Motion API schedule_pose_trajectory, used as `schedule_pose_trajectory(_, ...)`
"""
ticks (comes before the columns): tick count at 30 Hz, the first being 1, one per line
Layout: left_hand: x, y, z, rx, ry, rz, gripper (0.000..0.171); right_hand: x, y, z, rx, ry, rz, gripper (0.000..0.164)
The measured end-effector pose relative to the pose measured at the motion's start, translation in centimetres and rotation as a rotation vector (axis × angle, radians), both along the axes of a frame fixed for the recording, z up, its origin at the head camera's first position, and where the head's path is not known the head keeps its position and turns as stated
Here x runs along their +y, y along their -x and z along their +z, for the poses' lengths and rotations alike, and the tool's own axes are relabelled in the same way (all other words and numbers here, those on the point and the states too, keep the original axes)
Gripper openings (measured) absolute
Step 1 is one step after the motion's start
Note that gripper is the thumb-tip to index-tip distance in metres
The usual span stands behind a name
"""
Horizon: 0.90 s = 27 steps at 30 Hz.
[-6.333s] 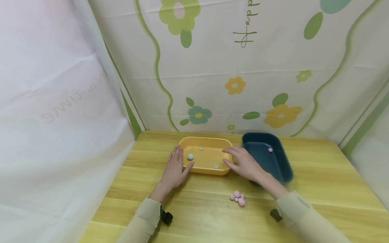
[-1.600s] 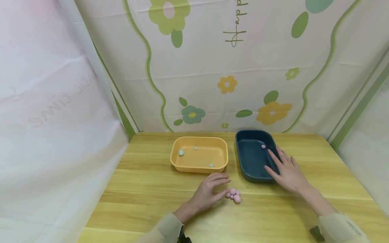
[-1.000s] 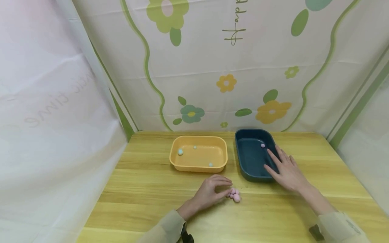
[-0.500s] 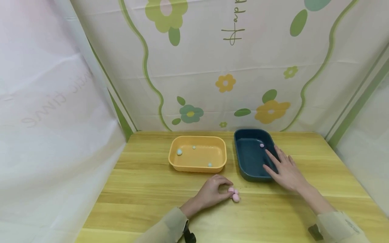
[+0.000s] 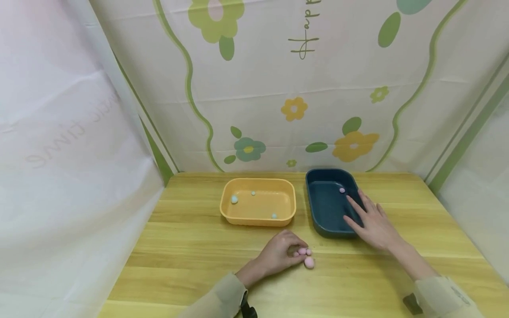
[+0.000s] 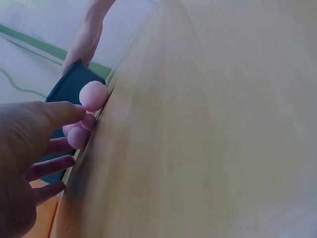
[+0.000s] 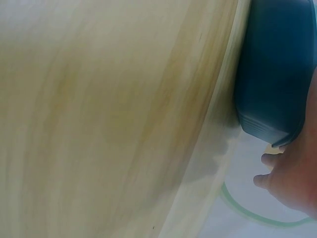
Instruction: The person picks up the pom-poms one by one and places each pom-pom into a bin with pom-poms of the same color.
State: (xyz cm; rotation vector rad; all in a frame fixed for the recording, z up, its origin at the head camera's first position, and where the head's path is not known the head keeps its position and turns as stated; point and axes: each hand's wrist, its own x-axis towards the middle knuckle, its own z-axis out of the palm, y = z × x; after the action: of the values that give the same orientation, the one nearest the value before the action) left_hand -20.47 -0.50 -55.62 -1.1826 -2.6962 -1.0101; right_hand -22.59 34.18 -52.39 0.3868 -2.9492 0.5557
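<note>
Pink lg ball [image 5: 309, 263] now sep.

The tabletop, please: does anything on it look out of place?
Mildly odd: pink balls lie loose on the table by the left hand, whereas another pink ball sits inside the blue tray.

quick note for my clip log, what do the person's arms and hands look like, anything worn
Neither the left hand nor the right hand wears a glove. The left sleeve is pale beige, with a small black device beside it; the right sleeve matches, with a dark object beside it.
</note>
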Motion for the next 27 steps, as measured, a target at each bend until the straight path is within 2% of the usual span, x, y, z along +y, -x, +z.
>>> schedule_pose_trajectory(7,0.0,-0.4,0.5,-0.031,-0.016,0.022,0.022,0.0,0.1,0.1,-0.018,-0.018,-0.007,0.078)
schedule_pose_trajectory(12,-0.2,-0.6,0.9,-0.022,-0.029,0.02,0.025,-0.1,0.1,0.3,-0.026,-0.017,-0.009,0.079)
schedule_pose_trajectory(19,-0.3,-0.7,1.4,0.015,-0.121,-0.033,0.025,-0.1,0.1,0.2,-0.032,0.015,-0.017,0.088)
schedule_pose_trajectory(27,-0.1,-0.5,1.8,0.125,-0.213,-0.047,0.024,0.0,0.0,0.2,-0.051,-0.001,-0.021,0.098)
